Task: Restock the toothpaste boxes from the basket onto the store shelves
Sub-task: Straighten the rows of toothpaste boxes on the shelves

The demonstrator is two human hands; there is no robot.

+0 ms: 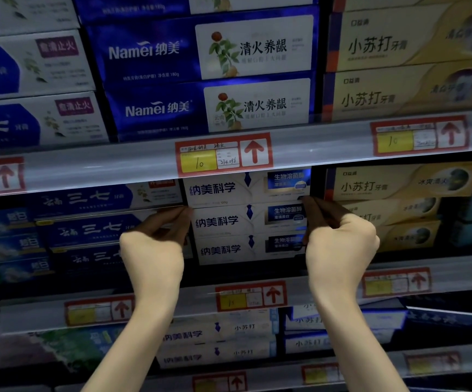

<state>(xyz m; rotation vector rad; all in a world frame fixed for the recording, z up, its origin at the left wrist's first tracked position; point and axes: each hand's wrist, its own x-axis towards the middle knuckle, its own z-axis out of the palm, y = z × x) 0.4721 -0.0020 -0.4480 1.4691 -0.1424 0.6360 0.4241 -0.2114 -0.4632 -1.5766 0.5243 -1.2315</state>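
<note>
Three white toothpaste boxes with blue print are stacked on the middle shelf. My left hand (155, 244) pinches the left end of the top white box (229, 189), with fingertips at its lower left corner. My right hand (339, 239) pinches the right end of the same box, fingertips at its lower right corner. The second white box (229, 220) and the third white box (226, 250) lie under it. The basket is out of view.
Blue-and-white boxes (87, 230) stack left of the white ones, yellow boxes (384, 193) right. The shelf rail (87, 168) with a red price tag (223, 154) hangs just above the top box. Blue Namei boxes (172, 52) fill the upper shelf.
</note>
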